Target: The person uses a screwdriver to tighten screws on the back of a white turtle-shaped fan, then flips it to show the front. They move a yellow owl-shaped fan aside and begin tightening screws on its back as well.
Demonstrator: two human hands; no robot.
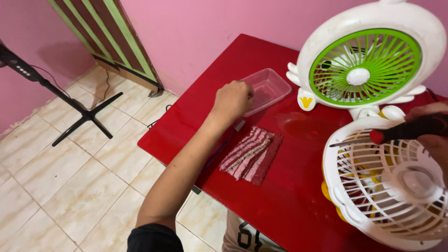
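Pink room, red table point(289, 205). L hand point(233, 99) fisted at clear tray point(273, 84) rim, contents hidden. R hand point(431, 130) grips screwdriver point(373, 137) over white fan grille point(373, 186); keep tip steady, tray close.

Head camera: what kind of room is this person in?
Probably a room in a home, used for small repairs: pink walls, a tiled floor, a red table with two small fans and a screwdriver in the right hand.

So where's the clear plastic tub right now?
The tub sits toward the far side of the red table, just left of the green-grilled fan, with the left hand at its near-left edge.
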